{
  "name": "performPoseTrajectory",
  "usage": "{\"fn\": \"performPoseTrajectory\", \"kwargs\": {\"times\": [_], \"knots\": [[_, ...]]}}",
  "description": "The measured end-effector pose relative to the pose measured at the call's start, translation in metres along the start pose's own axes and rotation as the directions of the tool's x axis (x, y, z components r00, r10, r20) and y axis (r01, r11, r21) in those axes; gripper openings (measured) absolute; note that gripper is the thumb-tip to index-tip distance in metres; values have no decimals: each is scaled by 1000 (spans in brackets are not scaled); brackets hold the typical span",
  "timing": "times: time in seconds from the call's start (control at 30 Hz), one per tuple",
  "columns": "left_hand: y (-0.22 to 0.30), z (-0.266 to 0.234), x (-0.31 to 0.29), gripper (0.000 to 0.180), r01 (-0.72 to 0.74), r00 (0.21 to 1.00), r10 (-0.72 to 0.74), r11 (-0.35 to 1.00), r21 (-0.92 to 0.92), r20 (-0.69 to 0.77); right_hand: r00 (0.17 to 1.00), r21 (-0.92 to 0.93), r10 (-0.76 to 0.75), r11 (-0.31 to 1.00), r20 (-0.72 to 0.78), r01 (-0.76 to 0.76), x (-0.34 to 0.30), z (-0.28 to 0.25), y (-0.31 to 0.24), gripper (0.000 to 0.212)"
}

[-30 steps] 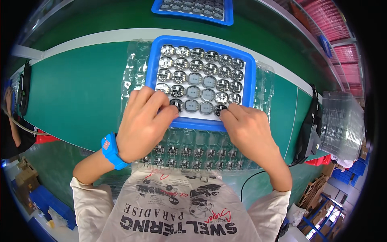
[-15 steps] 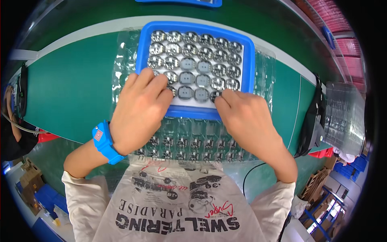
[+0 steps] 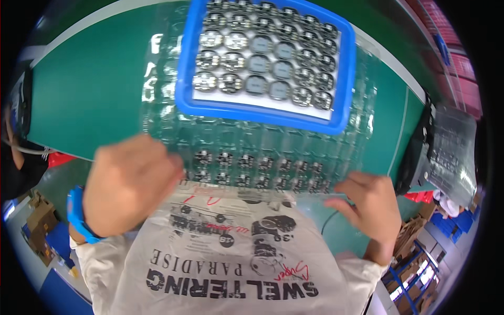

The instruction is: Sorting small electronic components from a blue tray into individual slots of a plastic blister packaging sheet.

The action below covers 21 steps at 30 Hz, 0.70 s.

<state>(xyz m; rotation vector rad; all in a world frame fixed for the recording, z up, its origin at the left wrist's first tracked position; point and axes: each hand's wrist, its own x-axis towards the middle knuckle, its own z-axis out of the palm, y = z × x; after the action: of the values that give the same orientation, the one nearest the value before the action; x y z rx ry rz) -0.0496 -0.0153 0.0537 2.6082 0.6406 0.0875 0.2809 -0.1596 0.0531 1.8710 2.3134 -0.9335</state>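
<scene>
A blue tray (image 3: 185, 100) lined with white holds rows of small round electronic modules (image 3: 230, 83); several in its middle columns are plain grey discs (image 3: 256, 85). Beneath it lies a clear plastic blister tray (image 3: 220, 134), with two rows of small dark circuit boards (image 3: 245, 160) in its near pockets. My left hand (image 3: 131, 184), smeared by motion, curls beside the left end of those rows; whether its fingertips hold anything is unclear. By the near right corner of the blister tray, my right hand (image 3: 367, 205) has thumb and forefinger apart, nothing visible between them.
The green tabletop (image 3: 94, 89) stretches left under the trays, with a pale edge strip beyond. A black bag-like item (image 3: 415, 152) and stacked clear plastic trays (image 3: 454, 155) are at the right. Another person's arm (image 3: 16, 142) shows at the far left.
Both hands have drawn back from the blue tray toward me, to either side of the near circuit-board rows. My right fingers have spread. The trays appear shifted because the view moved.
</scene>
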Motion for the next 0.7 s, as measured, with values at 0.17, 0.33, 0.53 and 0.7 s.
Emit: {"fn": "performPoseTrajectory", "kwargs": {"times": [0.17, 0.33, 0.53, 0.7], "knots": [[-12, 37, -31, 23, 66, 973, -28, 984, -164, 228, 984, -31, 171, 985, 46, -169, -22, 40, -2, 27], [-12, 42, -35, 20, 24, 972, 0, 995, -99, 236, 994, -158, 94, 984, 52, -85, -18, 47, -7, 14], [-10, 52, -46, 14, 8, 991, 6, 995, -103, 134, 997, -248, 18, 969, 74, 1, -17, 46, -8, 11], [-11, 46, -41, 18, 3, 997, -16, 987, -159, -80, 995, -199, 5, 980, 97, 14, -19, 40, -2, 18]]}}
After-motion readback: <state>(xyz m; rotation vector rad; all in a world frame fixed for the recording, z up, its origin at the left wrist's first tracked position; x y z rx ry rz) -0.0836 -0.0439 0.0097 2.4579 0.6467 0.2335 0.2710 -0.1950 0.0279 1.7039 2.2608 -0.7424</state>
